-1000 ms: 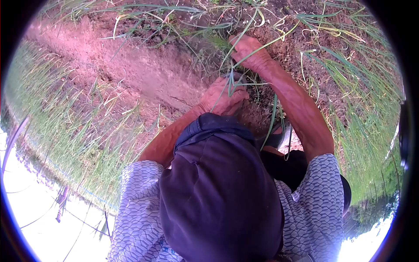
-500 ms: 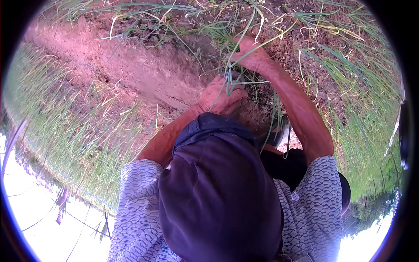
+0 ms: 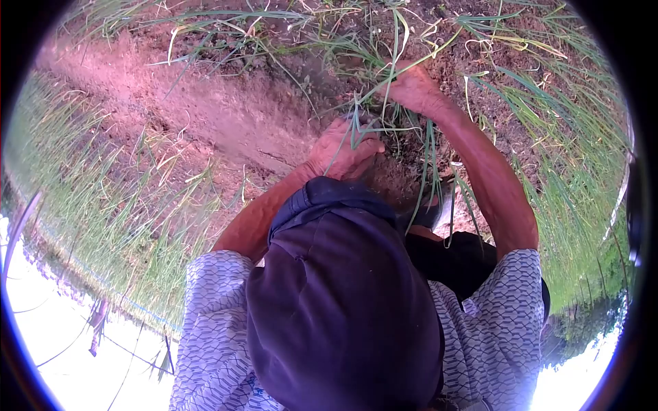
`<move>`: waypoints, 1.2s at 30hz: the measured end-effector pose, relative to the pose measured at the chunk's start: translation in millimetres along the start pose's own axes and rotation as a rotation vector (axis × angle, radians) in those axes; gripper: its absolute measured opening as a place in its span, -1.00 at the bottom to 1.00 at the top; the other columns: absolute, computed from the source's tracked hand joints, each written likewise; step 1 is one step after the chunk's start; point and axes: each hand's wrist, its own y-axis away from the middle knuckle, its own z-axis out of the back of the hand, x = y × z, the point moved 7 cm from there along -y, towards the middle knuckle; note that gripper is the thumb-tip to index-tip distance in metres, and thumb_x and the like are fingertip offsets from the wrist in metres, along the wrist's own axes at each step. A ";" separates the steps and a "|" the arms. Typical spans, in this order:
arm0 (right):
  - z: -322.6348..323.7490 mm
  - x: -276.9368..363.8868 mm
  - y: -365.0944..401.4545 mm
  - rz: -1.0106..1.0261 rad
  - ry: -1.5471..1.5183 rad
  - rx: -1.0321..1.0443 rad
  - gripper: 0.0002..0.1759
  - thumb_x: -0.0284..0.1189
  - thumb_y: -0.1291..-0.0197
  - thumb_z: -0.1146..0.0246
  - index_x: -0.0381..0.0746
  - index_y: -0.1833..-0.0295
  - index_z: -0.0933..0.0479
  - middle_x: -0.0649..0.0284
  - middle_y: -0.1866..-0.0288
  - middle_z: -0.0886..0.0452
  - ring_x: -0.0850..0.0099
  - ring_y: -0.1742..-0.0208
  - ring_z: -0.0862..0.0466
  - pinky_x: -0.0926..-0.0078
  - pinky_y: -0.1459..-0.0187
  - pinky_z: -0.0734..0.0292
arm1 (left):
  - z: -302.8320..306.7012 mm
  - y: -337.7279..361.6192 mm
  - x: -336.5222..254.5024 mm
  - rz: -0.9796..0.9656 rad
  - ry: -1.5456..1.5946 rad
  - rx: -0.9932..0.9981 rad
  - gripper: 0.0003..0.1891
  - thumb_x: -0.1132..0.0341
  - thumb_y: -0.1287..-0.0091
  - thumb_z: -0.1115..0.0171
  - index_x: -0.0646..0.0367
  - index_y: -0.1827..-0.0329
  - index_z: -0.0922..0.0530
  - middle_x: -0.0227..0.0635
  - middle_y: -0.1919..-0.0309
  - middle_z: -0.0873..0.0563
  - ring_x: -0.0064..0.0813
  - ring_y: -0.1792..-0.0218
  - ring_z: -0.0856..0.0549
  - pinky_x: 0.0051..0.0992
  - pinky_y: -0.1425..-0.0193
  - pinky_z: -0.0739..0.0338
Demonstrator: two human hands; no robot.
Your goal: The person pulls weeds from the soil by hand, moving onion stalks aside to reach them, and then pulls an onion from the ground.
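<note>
My left hand (image 3: pixel 346 149) is low over the soil with its fingers curled round something dark, mostly hidden beneath them. Thin green leaves (image 3: pixel 355 123) cross over its fingers. Farther forward and to the right, my right hand (image 3: pixel 411 88) is closed beside a clump of long green leaves (image 3: pixel 370 56); what its fingertips grip is hidden. Between the two hands lies dark, crumbly soil with small green stems. More long leaves (image 3: pixel 428 157) hang below my right wrist.
A bare reddish strip of soil (image 3: pixel 205 103) runs along the left. Grassy green plants (image 3: pixel 89 192) stand beyond it, and more (image 3: pixel 569 171) grow on the right. A dark cap or hood (image 3: pixel 343 294) and patterned sleeves fill the lower middle.
My right hand has shifted slightly right and down, away from the leaf clump. My left hand has barely moved. The leaves near my right wrist have shifted.
</note>
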 end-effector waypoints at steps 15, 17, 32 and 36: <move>-39.4 25.5 -0.5 0.467 0.646 -0.230 -0.67 -0.46 -0.06 -0.25 -0.28 0.02 -0.49 -0.08 0.25 -0.60 -0.07 0.19 -0.69 0.05 0.11 -0.67 | 0.6 2.7 -0.1 -0.018 -0.004 -0.025 -0.72 0.33 -0.07 -0.42 -0.07 0.12 -0.66 -0.44 0.11 -0.70 -0.16 -0.09 -0.63 -0.17 -0.14 -0.54; -37.1 28.4 -0.6 0.506 0.738 -0.288 -0.67 -0.46 -0.06 -0.25 -0.26 0.01 -0.49 -0.09 0.24 -0.60 -0.10 0.20 -0.69 0.04 0.15 -0.67 | 1.6 1.5 -1.7 -0.007 -0.027 -0.003 -0.73 0.33 -0.06 -0.42 -0.07 0.13 -0.66 -0.45 0.11 -0.70 -0.17 -0.09 -0.63 -0.17 -0.15 -0.53; -33.1 66.0 -45.9 0.284 0.402 -0.370 -0.39 -0.10 -0.01 -0.41 -0.40 0.01 -0.52 -0.09 0.26 -0.71 0.05 0.21 -0.78 0.16 0.12 -0.69 | 4.0 3.0 -0.2 -0.096 0.031 -0.091 -0.69 0.35 -0.01 -0.43 -0.04 0.14 -0.65 -0.46 0.17 -0.69 -0.25 0.03 -0.65 -0.19 -0.07 -0.48; -32.4 81.7 -40.9 0.251 0.483 -0.383 -0.51 -0.22 0.01 -0.32 -0.45 0.17 -0.45 -0.17 0.45 -0.65 -0.06 0.33 -0.75 0.10 0.21 -0.70 | 1.8 2.1 0.3 -0.084 0.042 -0.058 -0.70 0.36 -0.04 -0.42 -0.03 0.12 -0.66 -0.42 0.16 -0.69 -0.22 0.04 -0.66 -0.18 -0.08 -0.49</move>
